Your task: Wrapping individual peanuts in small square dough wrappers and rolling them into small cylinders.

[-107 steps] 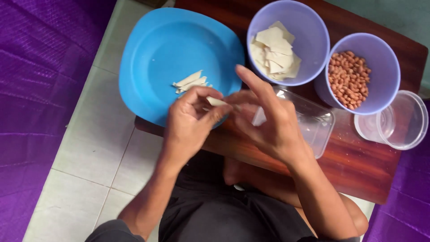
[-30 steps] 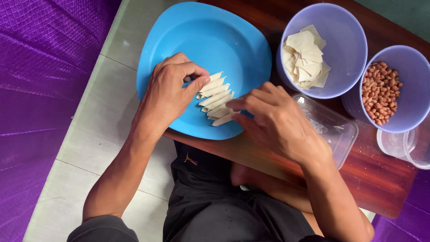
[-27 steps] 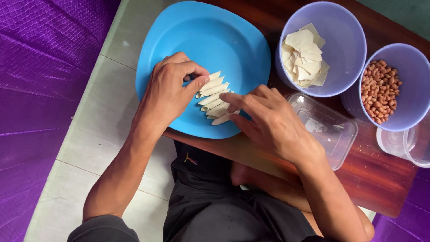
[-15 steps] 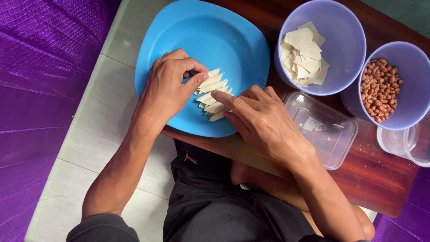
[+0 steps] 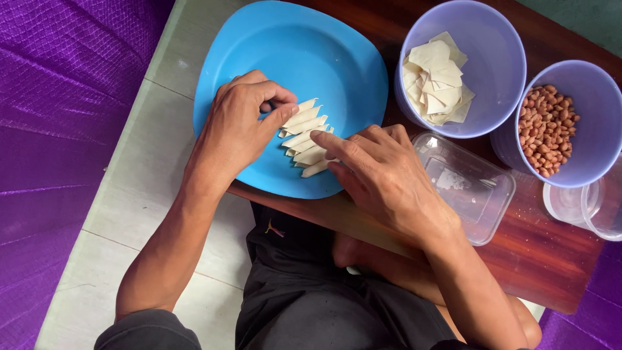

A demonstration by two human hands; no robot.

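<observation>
pale folded pastry rolls (image 5: 306, 139) lie side by side in a slanted row on the blue plate (image 5: 304, 52).

Low wooden table on a tiled floor, purple fabric alongside

The dark reddish-brown wooden table (image 5: 557, 259) has a glossy grained top; pale grey floor tiles (image 5: 129, 214) with thin grout lines run beneath it, a purple quilted cloth (image 5: 58, 129) covers the left side, and soft even light falls over everything

Soft, even daylight fills a sharp picture, with faint shadows under both hands and no glare.
</observation>
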